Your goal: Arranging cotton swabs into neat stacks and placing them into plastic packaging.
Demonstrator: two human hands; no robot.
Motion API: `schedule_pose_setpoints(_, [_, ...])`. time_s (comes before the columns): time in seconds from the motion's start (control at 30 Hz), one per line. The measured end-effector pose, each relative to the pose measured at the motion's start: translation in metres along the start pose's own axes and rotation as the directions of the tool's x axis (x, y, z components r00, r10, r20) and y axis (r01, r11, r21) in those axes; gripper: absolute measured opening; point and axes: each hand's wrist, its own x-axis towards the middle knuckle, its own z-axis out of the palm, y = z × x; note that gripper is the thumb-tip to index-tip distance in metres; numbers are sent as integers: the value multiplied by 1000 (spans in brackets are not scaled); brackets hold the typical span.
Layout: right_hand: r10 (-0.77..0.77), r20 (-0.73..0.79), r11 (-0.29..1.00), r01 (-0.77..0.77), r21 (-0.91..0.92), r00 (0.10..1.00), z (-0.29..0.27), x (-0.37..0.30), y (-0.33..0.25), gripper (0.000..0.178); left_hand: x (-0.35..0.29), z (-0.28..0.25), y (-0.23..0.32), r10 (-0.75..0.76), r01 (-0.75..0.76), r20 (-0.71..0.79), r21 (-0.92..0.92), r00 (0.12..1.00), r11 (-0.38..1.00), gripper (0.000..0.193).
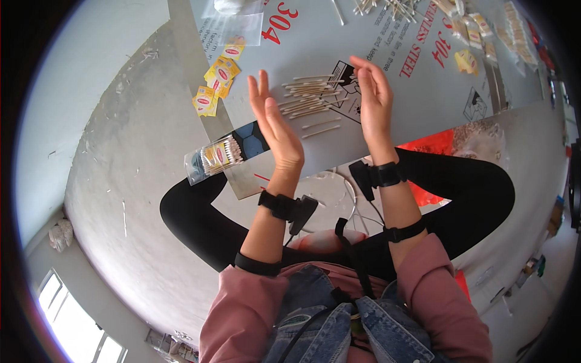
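Observation:
A loose bunch of cotton swabs (310, 97) lies on the grey printed tabletop, most of them roughly side by side, with two set a little apart at the near side. My left hand (278, 127) is held on edge at the left of the bunch, fingers stretched out, nothing in it. On the other side my right hand (377, 109) is also upright with straight fingers and an empty palm facing the swabs. Left of my left wrist, a clear bag holding packed cotton swabs (219, 155) rests at the table's near left corner, beside a dark blue patterned patch (250, 140).
Yellow label cards (220, 75) lie at the left, below a clear plastic bag (232, 24). More loose swabs (396, 8) are scattered at the far edge. Packed bundles (474, 29) and yellow slips (466, 62) sit at the right. The table's near edge (330, 162) runs above my legs.

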Motion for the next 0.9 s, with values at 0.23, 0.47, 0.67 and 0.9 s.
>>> schedule_pose_setpoints(0.23, [154,-31,916,-131,380,988,14,-19,1,44,-8,18,6,-54,56,85,-23,995,998,64])
schedule_pose_setpoints(0.47, [-11,-299,997,33,70,954,-11,-27,5,41,-59,-14,10,43,-420,470,740,881,525,81])
schedule_pose_setpoints(0.67, [-193,-276,957,119,-263,942,-5,-26,11,31,-66,-5,-1,-101,-593,627,769,773,237,91])
schedule_pose_setpoints(0.9, [-280,-246,909,174,-379,928,-4,-24,16,22,-21,3,-3,30,-596,606,771,795,224,87])
